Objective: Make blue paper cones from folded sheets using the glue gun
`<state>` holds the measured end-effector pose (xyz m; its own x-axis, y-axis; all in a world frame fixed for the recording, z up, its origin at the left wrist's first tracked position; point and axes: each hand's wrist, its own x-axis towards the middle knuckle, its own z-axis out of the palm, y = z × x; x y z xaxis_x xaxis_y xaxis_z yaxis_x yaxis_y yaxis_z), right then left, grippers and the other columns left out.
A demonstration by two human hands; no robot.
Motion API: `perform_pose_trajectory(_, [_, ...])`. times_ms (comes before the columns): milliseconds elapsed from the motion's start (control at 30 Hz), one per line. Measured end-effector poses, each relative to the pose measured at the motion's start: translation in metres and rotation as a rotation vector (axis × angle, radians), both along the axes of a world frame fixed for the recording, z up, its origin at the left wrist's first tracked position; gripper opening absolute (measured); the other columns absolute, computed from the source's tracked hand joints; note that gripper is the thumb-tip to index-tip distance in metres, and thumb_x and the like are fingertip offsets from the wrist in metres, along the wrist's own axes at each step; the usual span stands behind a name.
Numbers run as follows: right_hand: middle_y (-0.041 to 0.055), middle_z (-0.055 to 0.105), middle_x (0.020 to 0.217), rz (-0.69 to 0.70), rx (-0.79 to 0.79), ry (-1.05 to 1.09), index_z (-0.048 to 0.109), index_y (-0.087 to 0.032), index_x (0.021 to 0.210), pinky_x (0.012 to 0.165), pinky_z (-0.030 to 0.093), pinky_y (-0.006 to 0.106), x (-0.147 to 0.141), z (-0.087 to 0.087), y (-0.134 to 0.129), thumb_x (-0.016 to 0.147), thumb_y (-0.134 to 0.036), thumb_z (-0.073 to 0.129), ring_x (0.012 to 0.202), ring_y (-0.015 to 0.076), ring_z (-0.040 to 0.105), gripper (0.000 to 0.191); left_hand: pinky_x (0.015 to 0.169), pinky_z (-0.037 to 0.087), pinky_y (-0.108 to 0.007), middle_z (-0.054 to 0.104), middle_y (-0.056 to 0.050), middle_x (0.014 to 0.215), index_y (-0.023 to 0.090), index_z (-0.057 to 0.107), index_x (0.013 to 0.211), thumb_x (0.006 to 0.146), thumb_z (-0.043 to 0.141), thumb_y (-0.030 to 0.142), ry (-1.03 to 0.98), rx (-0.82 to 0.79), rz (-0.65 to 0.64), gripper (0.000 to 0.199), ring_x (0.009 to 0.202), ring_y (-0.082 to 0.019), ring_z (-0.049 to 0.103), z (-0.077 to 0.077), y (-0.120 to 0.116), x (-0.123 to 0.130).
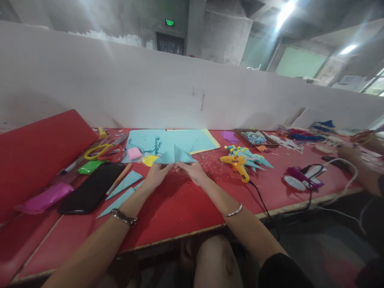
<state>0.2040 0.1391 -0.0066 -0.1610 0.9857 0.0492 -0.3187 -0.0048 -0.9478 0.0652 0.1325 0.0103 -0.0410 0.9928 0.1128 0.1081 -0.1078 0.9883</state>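
Note:
A folded light-blue paper piece (175, 155) with a raised fold in its middle is held between my two hands above the red table. My left hand (157, 175) is closed on its lower left edge. On the right, my right hand (192, 171) grips the lower right edge, fingers partly hidden. Behind it lie flat blue paper sheets (192, 139). Pointed blue folded pieces (126, 184) rest by my left forearm. To the right, a yellow glue gun (238, 165) lies against a cluster of blue paper cones with yellow trim (255, 157).
At the left are a black phone (91, 188), a pink packet (46, 198), a green packet (90, 167), yellow scissors (97, 151) and a red board (45, 156). At the right are a tray (271, 143), a purple device (306, 179) with cables, and another person's arm (360, 164).

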Motion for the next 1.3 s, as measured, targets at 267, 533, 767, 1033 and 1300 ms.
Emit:
perform_pose_trajectory(267, [-0.0009, 0.060, 0.054, -0.011, 0.063, -0.084, 0.060, -0.016, 0.055, 0.060, 0.047, 0.028, 0.001, 0.003, 0.000, 0.053, -0.040, 0.072, 0.048, 0.0093, 0.053, 0.027, 0.053, 0.038, -0.023, 0.056, 0.001, 0.044, 0.017, 0.062, 0.049, 0.055, 0.068, 0.032, 0.089, 0.036, 0.018, 0.017, 0.053, -0.014, 0.051, -0.001, 0.004, -0.004])
perform_pose_trajectory(533, [-0.0019, 0.060, 0.052, 0.021, 0.092, -0.152, 0.061, -0.016, 0.058, 0.052, 0.043, 0.024, 0.003, 0.001, 0.002, 0.050, -0.042, 0.073, 0.045, 0.0091, 0.054, 0.030, 0.048, 0.030, -0.022, 0.053, 0.002, 0.044, 0.015, 0.060, 0.048, 0.053, 0.068, 0.035, 0.120, 0.069, -0.002, 0.022, 0.047, -0.010, 0.042, -0.005, 0.010, -0.007])
perform_pose_trajectory(767, [-0.0027, 0.059, 0.051, 0.061, 0.108, -0.183, 0.061, -0.017, 0.059, 0.053, 0.042, 0.024, 0.003, 0.005, 0.000, 0.049, -0.045, 0.073, 0.045, 0.0086, 0.052, 0.033, 0.055, 0.034, -0.021, 0.055, 0.003, 0.053, 0.017, 0.059, 0.059, 0.054, 0.065, 0.038, 0.061, 0.128, -0.163, 0.022, 0.054, -0.010, 0.044, -0.006, 0.010, -0.006])
perform_pose_trajectory(1033, [-0.0024, 0.058, 0.052, 0.090, 0.128, -0.189, 0.060, -0.016, 0.058, 0.052, 0.041, 0.023, 0.003, 0.005, 0.000, 0.050, -0.048, 0.071, 0.046, 0.0084, 0.051, 0.035, 0.063, 0.040, -0.023, 0.055, 0.003, 0.057, 0.018, 0.055, 0.058, 0.054, 0.066, 0.035, 0.010, 0.122, -0.277, 0.020, 0.059, -0.011, 0.048, -0.007, 0.011, -0.007])
perform_pose_trajectory(1300, [-0.0039, 0.056, 0.047, 0.119, 0.146, -0.251, 0.059, -0.016, 0.053, 0.054, 0.040, 0.024, 0.001, 0.006, -0.003, 0.047, -0.043, 0.074, 0.048, 0.0086, 0.050, 0.031, 0.067, 0.043, -0.026, 0.060, 0.001, 0.062, 0.017, 0.060, 0.065, 0.050, 0.073, 0.037, 0.008, 0.120, -0.303, 0.028, 0.064, -0.015, 0.053, -0.006, 0.006, -0.003])
